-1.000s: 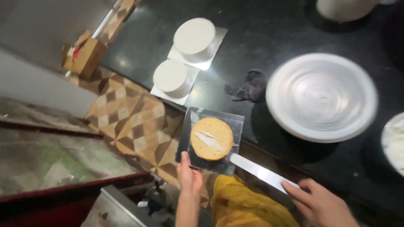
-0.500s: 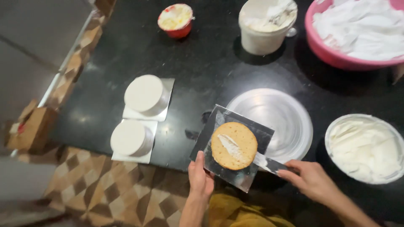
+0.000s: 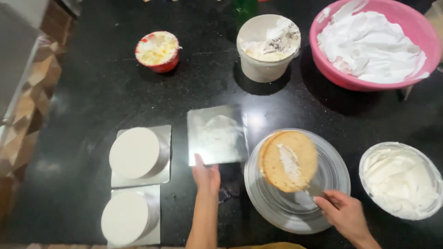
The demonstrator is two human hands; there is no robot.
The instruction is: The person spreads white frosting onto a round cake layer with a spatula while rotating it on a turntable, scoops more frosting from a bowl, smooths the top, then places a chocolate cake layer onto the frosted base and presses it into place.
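Over the metal turntable [image 3: 339, 177], the sponge round [image 3: 288, 161] has left the silver board [image 3: 216, 133], right fingers [image 3: 330, 203] gripping a spatula beneath it.

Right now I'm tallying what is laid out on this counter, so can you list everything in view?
Sponge cake layer: one, golden brown with a white smear, tilted over the turntable on a spatula blade.
Turntable: one, silver, round, front centre-right.
Square board: one, silver, bare but for a white smear, left of the turntable.
Frosted cakes: two, white, each on a silver board, front left.
Pink basin: one, holding white cream, back right.
Pale tub: one, cream-smeared, back centre.
Red bowl: one, yellowish filling, back left.
Clear bowl: one, white cream, right.
Counter: black.
Left hand: on the square board's near edge.
Right hand: gripping the spatula handle.
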